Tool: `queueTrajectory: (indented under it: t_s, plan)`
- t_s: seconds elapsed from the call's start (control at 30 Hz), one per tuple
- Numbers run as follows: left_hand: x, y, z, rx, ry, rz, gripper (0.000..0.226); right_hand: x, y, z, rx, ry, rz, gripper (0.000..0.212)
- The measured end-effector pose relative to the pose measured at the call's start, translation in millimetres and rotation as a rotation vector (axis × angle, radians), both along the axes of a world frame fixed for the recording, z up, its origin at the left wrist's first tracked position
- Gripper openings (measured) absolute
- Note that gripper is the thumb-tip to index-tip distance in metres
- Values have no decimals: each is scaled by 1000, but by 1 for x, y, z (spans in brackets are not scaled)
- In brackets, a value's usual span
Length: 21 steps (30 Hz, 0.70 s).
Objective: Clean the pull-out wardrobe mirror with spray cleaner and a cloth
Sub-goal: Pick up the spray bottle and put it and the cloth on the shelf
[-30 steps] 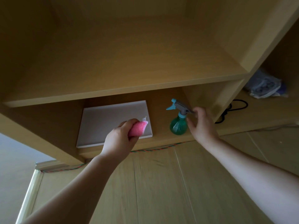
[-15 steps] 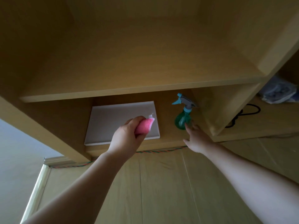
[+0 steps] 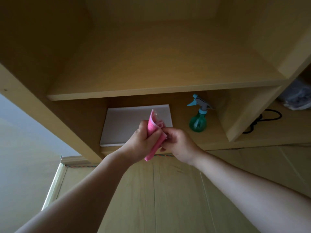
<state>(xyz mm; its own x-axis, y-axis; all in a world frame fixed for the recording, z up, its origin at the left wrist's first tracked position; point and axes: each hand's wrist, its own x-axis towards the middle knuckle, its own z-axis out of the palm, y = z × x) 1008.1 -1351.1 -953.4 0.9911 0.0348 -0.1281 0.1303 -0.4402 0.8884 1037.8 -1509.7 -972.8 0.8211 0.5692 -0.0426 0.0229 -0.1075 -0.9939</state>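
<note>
Pink cloth (image 3: pixel 152 126) | left hand (image 3: pixel 141 145), right hand (image 3: pixel 178 145) grip (at shelf edge (image 3: pixel 227 147))

A light-brown wooden shelf unit (image 3: pixel 151 94) fills the upper view; a flat white rectangular board (image 3: pixel 127 126) lies in its lower middle compartment; a looped black cable (image 3: pixel 255 123) lies in the right compartment, near a crumpled grey-white bundle (image 3: pixel 296 98), perhaps a plastic bag; a twisted red-and-green cord (image 3: pixel 80 166) runs along the base, beside pale wood-plank flooring (image 3: pixel 168 199).

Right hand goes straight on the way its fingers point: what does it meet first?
The folded pink cloth, whose edge the right hand pinches. Directly behind it, the left hand grips the same cloth. Depth beyond is unclear.
</note>
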Motion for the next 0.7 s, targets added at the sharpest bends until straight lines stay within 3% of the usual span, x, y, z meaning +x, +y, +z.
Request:
queueTrajectory:
  t_s: [0.23, 0.4, 0.53, 0.7]
  plan:
    - [-12, 14, 6, -27, 68, -92, 79, -5, 5, 7, 82, 124, -58, 10]
    - [-13, 23, -1, 56, -10, 86, 35, -2, 12, 2, 61, 233, -148, 11]
    - [-13, 33, -19, 92, 16, 192, 33, 5, 18, -10, -20, 232, -279, 12]
    - [1, 55, -42, 14, 56, 352, 38, 25, 32, -27, -141, 127, -304, 62]
